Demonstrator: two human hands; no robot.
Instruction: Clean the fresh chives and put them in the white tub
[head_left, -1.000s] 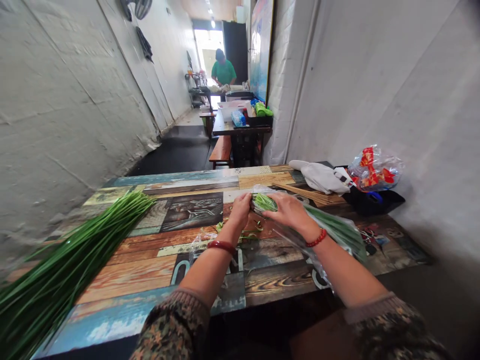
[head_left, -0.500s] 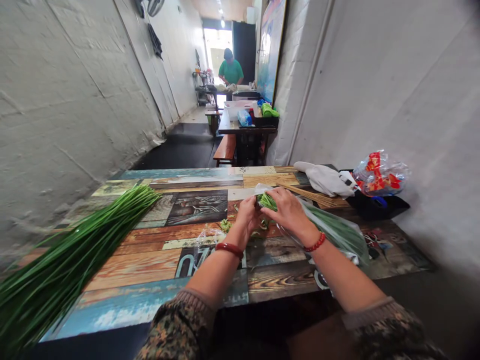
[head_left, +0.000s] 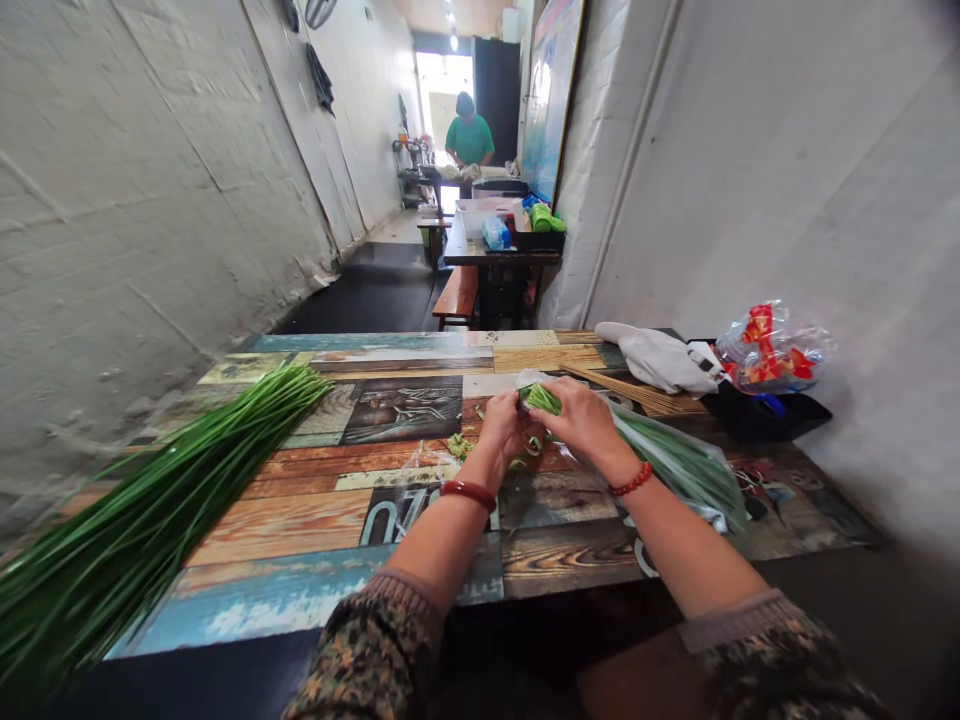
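A bunch of green chives point(head_left: 541, 399) pokes its cut ends out of a clear plastic bag point(head_left: 694, 460), and its long leaves run inside the bag to the right. My right hand point(head_left: 586, 420) is wrapped over the bunch just behind the ends. Against the left side of those ends, the fingers of my left hand point(head_left: 504, 428) are closed; their tips are partly hidden. Pale trimmed scraps point(head_left: 459, 446) lie by my left hand, with a crumpled piece of clear plastic point(head_left: 420, 470) beside them. A large loose pile of chives point(head_left: 180, 480) spreads across the table's left side.
The wood-patterned table point(head_left: 285, 500) carries thin sticks point(head_left: 630, 388), a whitish cloth point(head_left: 652, 358) and a clear bag with red print point(head_left: 772, 350) at the back right. Walls stand on both sides. Farther off, a person in green point(head_left: 470, 140) stands behind another table point(head_left: 499, 258).
The view has shifted slightly, so everything sits a little farther right. Both hands stay at the cut ends of the bagged chives, with only small finger movement.
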